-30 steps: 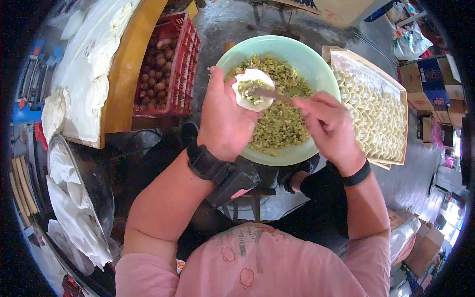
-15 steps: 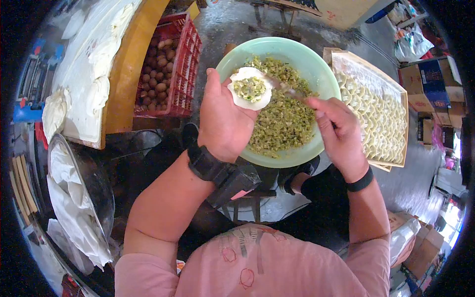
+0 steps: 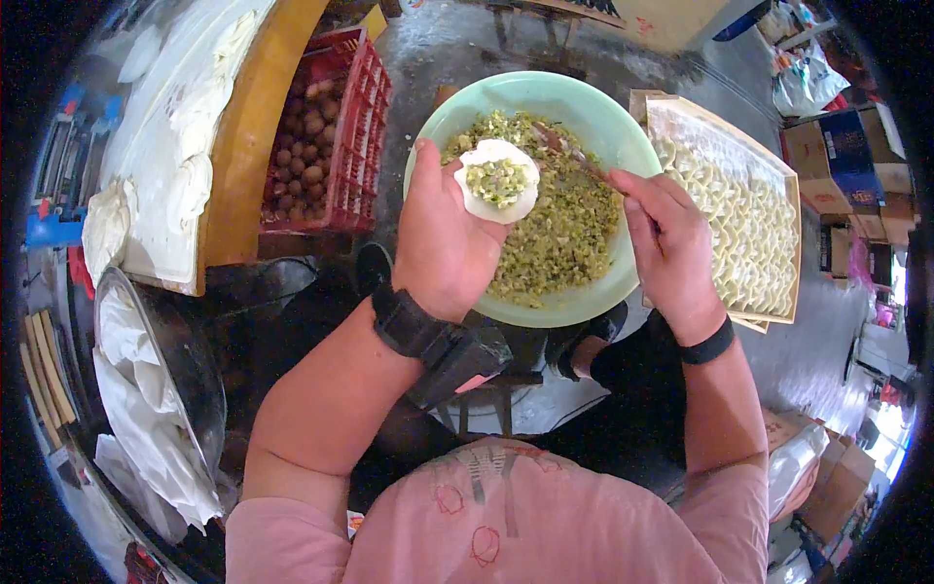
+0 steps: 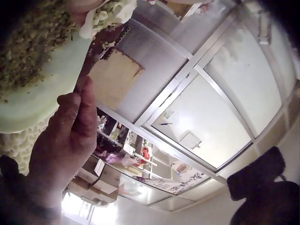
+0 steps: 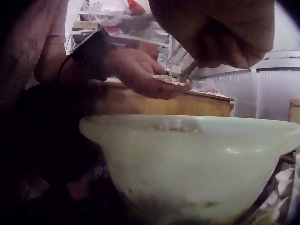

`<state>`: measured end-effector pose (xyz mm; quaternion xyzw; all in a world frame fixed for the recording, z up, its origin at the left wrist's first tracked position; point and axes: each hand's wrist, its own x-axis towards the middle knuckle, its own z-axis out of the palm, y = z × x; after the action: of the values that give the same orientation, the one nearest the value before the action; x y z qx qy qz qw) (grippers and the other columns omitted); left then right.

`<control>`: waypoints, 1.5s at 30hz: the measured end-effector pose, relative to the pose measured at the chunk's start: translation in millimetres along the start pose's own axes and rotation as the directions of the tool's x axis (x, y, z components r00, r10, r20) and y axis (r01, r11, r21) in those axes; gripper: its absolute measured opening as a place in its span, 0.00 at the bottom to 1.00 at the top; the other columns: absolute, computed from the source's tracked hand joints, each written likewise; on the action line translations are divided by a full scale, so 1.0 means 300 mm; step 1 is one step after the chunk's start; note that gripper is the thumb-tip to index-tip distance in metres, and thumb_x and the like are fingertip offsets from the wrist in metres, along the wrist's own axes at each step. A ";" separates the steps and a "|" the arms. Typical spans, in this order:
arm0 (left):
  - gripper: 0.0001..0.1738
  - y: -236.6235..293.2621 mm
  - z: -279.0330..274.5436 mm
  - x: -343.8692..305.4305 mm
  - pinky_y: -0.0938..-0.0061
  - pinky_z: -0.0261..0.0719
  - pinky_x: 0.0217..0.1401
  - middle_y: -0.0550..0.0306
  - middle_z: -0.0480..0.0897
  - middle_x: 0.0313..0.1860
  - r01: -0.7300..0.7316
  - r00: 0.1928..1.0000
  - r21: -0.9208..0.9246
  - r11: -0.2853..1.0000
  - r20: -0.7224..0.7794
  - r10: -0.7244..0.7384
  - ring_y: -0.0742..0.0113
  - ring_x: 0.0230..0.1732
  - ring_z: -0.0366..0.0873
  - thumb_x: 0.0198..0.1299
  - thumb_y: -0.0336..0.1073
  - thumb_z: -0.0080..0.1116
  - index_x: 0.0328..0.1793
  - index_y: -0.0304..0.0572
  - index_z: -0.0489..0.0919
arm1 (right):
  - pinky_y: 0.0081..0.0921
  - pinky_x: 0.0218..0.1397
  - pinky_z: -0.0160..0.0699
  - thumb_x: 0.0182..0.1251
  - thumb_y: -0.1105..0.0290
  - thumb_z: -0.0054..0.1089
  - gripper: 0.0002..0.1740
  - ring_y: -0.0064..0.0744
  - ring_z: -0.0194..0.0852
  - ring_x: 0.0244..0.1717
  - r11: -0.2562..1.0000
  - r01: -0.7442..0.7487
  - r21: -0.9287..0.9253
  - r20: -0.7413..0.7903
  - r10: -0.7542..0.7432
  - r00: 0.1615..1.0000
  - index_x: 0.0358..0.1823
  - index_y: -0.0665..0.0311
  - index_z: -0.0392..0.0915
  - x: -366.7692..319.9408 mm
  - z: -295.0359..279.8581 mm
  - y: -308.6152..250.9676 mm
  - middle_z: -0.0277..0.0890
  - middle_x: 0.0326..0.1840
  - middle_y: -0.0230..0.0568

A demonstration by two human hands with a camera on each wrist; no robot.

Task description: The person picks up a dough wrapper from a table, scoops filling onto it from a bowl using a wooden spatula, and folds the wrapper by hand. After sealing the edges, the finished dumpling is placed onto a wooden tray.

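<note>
My left hand point(image 3: 443, 238) is palm up over the near left of a pale green bowl point(image 3: 634, 282), thumb raised. A round white dumpling wrapper point(image 3: 525, 202) rests on its fingers, with chopped green filling point(image 3: 496, 181) heaped in the middle. To the right, my right hand point(image 3: 671, 243) pinches the handle end of a thin, flat spatula point(image 3: 574, 149); the spatula's far end points into the bowl, over the chopped filling point(image 3: 550, 253). In the right wrist view, the left hand point(image 5: 140, 75) lies fairly flat under the wrapper.
A wooden tray point(image 3: 793, 243) of folded dumplings stands right of the bowl. Left are a red crate point(image 3: 375, 127) of round brown items and a wooden table point(image 3: 233, 185) bearing dough point(image 3: 195, 185). White cloth point(image 3: 146, 389) sits in a metal basin. Boxes point(image 3: 827, 156) line the right side.
The spatula has come away from the filling on the wrapper and back over the bowl, as the right hand drew slightly right. The left hand stays nearly in place, still carrying the wrapper.
</note>
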<state>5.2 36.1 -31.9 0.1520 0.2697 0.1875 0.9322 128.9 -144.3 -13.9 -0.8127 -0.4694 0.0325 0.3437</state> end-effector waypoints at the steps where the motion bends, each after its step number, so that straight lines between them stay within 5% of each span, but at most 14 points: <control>1: 0.39 0.001 -0.007 0.004 0.58 0.71 0.73 0.47 0.78 0.66 0.003 1.000 -0.011 1.000 0.015 -0.003 0.52 0.66 0.76 0.79 0.62 0.23 0.70 0.34 0.70 | 0.36 0.37 0.79 0.68 0.80 0.56 0.16 0.47 0.79 0.33 1.000 0.022 0.003 0.019 -0.022 1.000 0.54 0.62 0.83 -0.002 -0.007 -0.012 0.77 0.35 0.47; 5: 0.32 0.007 -0.027 0.005 0.57 0.71 0.72 0.52 0.76 0.67 0.019 0.998 -0.030 0.999 0.068 -0.017 0.56 0.67 0.75 0.80 0.59 0.30 0.72 0.43 0.68 | 0.37 0.35 0.78 0.68 0.80 0.56 0.15 0.47 0.78 0.31 0.998 0.066 -0.003 0.043 -0.065 0.997 0.53 0.62 0.83 -0.008 0.010 -0.006 0.75 0.33 0.47; 8: 0.32 0.012 -0.013 -0.003 0.57 0.70 0.73 0.52 0.76 0.67 0.038 0.997 -0.033 0.999 0.072 -0.036 0.56 0.67 0.75 0.79 0.60 0.30 0.72 0.42 0.68 | 0.36 0.36 0.78 0.68 0.80 0.56 0.14 0.47 0.78 0.32 0.999 -0.047 0.005 -0.029 0.047 0.998 0.53 0.62 0.83 0.009 -0.018 -0.010 0.75 0.33 0.47; 12: 0.33 0.016 -0.018 0.002 0.57 0.70 0.73 0.51 0.77 0.66 0.040 0.995 -0.042 0.998 0.091 -0.036 0.55 0.67 0.75 0.80 0.60 0.29 0.71 0.41 0.69 | 0.34 0.38 0.79 0.68 0.79 0.57 0.13 0.45 0.80 0.33 0.998 0.002 0.061 0.128 -0.009 0.992 0.51 0.64 0.84 -0.016 -0.024 -0.017 0.78 0.34 0.47; 15: 0.37 0.027 0.000 -0.007 0.58 0.69 0.74 0.47 0.77 0.66 0.019 0.995 -0.023 1.000 0.098 -0.016 0.53 0.68 0.74 0.79 0.61 0.26 0.71 0.37 0.69 | 0.34 0.38 0.80 0.68 0.79 0.57 0.12 0.44 0.80 0.33 1.000 -0.011 -0.016 -0.053 0.010 0.999 0.49 0.64 0.84 -0.007 -0.028 0.012 0.78 0.33 0.46; 20: 0.43 0.034 0.007 -0.007 0.58 0.67 0.76 0.39 0.77 0.67 0.017 0.996 -0.011 1.000 0.093 -0.016 0.48 0.69 0.74 0.78 0.64 0.21 0.70 0.29 0.69 | 0.35 0.40 0.79 0.69 0.78 0.57 0.10 0.44 0.79 0.33 0.999 0.034 0.024 0.043 -0.035 0.998 0.48 0.65 0.85 -0.010 -0.046 -0.010 0.78 0.32 0.47; 25: 0.43 0.016 -0.001 0.001 0.58 0.69 0.75 0.41 0.78 0.66 0.025 0.998 -0.005 1.000 0.058 -0.025 0.49 0.67 0.75 0.78 0.64 0.21 0.70 0.31 0.70 | 0.36 0.38 0.79 0.68 0.79 0.58 0.11 0.46 0.79 0.33 1.000 0.013 -0.007 -0.074 -0.014 0.997 0.48 0.65 0.84 0.004 -0.048 0.005 0.77 0.34 0.47; 35: 0.42 -0.006 0.006 -0.012 0.58 0.71 0.73 0.46 0.79 0.64 0.119 0.991 0.042 0.992 0.050 -0.121 0.53 0.66 0.77 0.77 0.66 0.22 0.70 0.34 0.70 | 0.34 0.37 0.78 0.67 0.80 0.57 0.12 0.44 0.79 0.33 0.998 0.055 0.005 0.010 -0.055 0.998 0.49 0.64 0.84 0.009 -0.008 -0.025 0.77 0.34 0.46; 45: 0.39 0.005 0.005 -0.011 0.59 0.69 0.74 0.48 0.77 0.67 0.052 0.994 -0.006 0.999 0.096 -0.051 0.56 0.68 0.75 0.79 0.63 0.25 0.71 0.37 0.69 | 0.32 0.33 0.77 0.67 0.80 0.58 0.10 0.41 0.77 0.29 0.997 0.038 0.070 -0.019 -0.037 0.999 0.47 0.65 0.85 -0.015 -0.041 -0.026 0.77 0.32 0.44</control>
<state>3.0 35.7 -28.7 0.1502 0.2275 0.1569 0.9492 125.2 -151.7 -1.1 -0.7913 -0.4801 0.0353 0.3769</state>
